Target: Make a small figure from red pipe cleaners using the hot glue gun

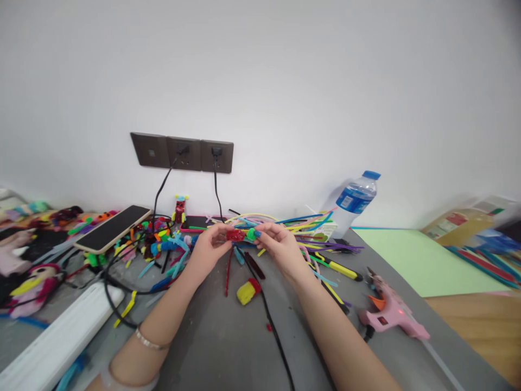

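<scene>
My left hand [214, 244] pinches a red fuzzy piece [235, 235], which looks like wound pipe cleaner, above the middle of the table. Close to its right end, my right hand [279, 247] grips a small green fuzzy piece [251, 234] between thumb and fingers. A blue spot shows at that thumb's tip; I cannot tell what it is. Whether the red and green pieces touch is unclear. Below the hands lies a yellow and red fuzzy piece [247, 292]. A thin red pipe cleaner [228, 274] lies to its left.
Loose pipe cleaners [317, 225] spread behind my hands. A pink glue gun [393, 312] lies right, near yellow-handled pliers [340, 269]. A water bottle [354, 201] leans by the wall. On the left are a phone [114, 228], a white power strip [61, 342] and a black cable [271, 320] mid-table.
</scene>
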### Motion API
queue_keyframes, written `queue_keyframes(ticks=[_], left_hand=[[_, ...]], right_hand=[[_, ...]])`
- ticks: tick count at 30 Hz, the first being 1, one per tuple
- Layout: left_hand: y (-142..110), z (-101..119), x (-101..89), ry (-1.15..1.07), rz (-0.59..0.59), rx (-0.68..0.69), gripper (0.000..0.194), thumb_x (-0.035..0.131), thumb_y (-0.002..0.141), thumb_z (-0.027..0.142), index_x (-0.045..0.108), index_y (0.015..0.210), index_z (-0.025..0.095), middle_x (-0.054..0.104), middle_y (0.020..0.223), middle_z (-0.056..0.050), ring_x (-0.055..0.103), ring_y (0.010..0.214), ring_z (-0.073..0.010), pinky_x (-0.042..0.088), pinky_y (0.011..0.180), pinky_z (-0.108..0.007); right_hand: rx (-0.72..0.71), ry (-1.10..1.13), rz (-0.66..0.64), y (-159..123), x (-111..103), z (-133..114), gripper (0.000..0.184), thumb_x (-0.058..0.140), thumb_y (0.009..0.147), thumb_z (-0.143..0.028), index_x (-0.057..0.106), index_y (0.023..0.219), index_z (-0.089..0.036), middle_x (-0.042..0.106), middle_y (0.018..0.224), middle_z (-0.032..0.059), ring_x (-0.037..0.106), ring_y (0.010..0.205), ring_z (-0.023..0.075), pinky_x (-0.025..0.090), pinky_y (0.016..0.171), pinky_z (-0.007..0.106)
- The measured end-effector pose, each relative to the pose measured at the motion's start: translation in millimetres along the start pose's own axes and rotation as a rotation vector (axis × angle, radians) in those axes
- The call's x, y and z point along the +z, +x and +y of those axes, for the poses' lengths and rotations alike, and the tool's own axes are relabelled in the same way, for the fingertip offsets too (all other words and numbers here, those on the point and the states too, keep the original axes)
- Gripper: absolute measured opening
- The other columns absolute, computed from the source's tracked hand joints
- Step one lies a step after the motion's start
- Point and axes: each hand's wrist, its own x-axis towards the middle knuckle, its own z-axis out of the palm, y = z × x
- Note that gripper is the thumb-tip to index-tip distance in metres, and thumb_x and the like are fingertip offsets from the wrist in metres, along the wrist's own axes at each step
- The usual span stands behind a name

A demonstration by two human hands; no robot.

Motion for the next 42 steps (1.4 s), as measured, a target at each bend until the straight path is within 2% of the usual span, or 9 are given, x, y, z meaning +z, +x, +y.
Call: queue_keyframes(ticks=[13, 21, 26, 30, 33, 37, 42], left_hand=[[-2, -1, 1.5, -0.022, -0.011, 0.027, 0.026, 0.066, 0.071, 0.018, 0.07, 0.096, 0.017, 0.074, 0.102, -0.007, 0.07, 0.091, -0.0203, 0.056, 0.083, -0.034], [-2, 0, 1.5, 0.024, -0.015, 0.043, 0.025, 0.065, 0.071, 0.014, 0.071, 0.095, 0.018, 0.074, 0.099, -0.007, 0.069, 0.086, -0.0186, 0.057, 0.078, -0.031], [-3, 1, 1.5, 0.026, -0.016, 0.031, 0.025, 0.066, 0.071, 0.015, 0.071, 0.095, 0.018, 0.074, 0.1, -0.007, 0.069, 0.085, -0.0183, 0.057, 0.077, -0.031], [-3, 1, -0.1, 0.031, 0.013, 0.018, 0.027, 0.066, 0.07, 0.015, 0.071, 0.096, 0.018, 0.074, 0.101, -0.007, 0.068, 0.084, -0.0185, 0.057, 0.075, -0.031], [-2, 1, -0.6, 0.048, 0.052, 0.029, 0.025, 0.066, 0.069, 0.015, 0.07, 0.093, 0.018, 0.073, 0.099, -0.007, 0.067, 0.081, -0.018, 0.055, 0.072, -0.03], [-4, 5, -0.1, 0.097, 0.111, 0.091, 0.021, 0.063, 0.071, 0.013, 0.067, 0.091, 0.019, 0.07, 0.091, -0.004, 0.063, 0.074, -0.0152, 0.05, 0.064, -0.025], [-7, 16, -1.0, 0.302, 0.168, 0.313, 0.021, 0.059, 0.076, 0.007, 0.067, 0.09, 0.021, 0.066, 0.096, -0.004, 0.06, 0.075, -0.0146, 0.045, 0.06, -0.023]], right_hand=[[-0.033, -0.178, -0.073, -1, 0, 5, 0.032, 0.075, 0.073, -0.048, 0.067, 0.083, -0.018, 0.065, 0.065, -0.0001, 0.059, 0.06, 0.0141, 0.048, 0.056, 0.025], [-0.072, -0.242, -0.04, 0, 2, 6, 0.031, 0.074, 0.072, -0.048, 0.069, 0.08, -0.018, 0.066, 0.067, 0.001, 0.057, 0.056, 0.0136, 0.047, 0.052, 0.025], [-0.122, -0.266, 0.04, -1, 4, 8, 0.029, 0.073, 0.072, -0.045, 0.072, 0.083, -0.018, 0.071, 0.072, 0.004, 0.058, 0.054, 0.0149, 0.049, 0.052, 0.028], [-0.239, -0.279, 0.106, -2, 2, 3, 0.026, 0.069, 0.077, -0.04, 0.073, 0.093, -0.02, 0.077, 0.096, 0.0084, 0.068, 0.072, 0.0197, 0.056, 0.066, 0.033], [-0.273, -0.29, 0.101, -2, 1, 3, 0.023, 0.07, 0.078, -0.037, 0.073, 0.093, -0.02, 0.077, 0.099, 0.0088, 0.071, 0.087, 0.0232, 0.058, 0.078, 0.037], [-0.242, -0.3, 0.069, -1, 1, 10, 0.025, 0.072, 0.077, -0.04, 0.073, 0.092, -0.021, 0.078, 0.093, 0.0081, 0.072, 0.082, 0.0231, 0.059, 0.076, 0.037], [-0.21, -0.249, 0.005, -2, 3, 11, 0.027, 0.075, 0.076, -0.04, 0.073, 0.095, -0.021, 0.078, 0.097, 0.008, 0.073, 0.09, 0.0245, 0.06, 0.083, 0.039]])
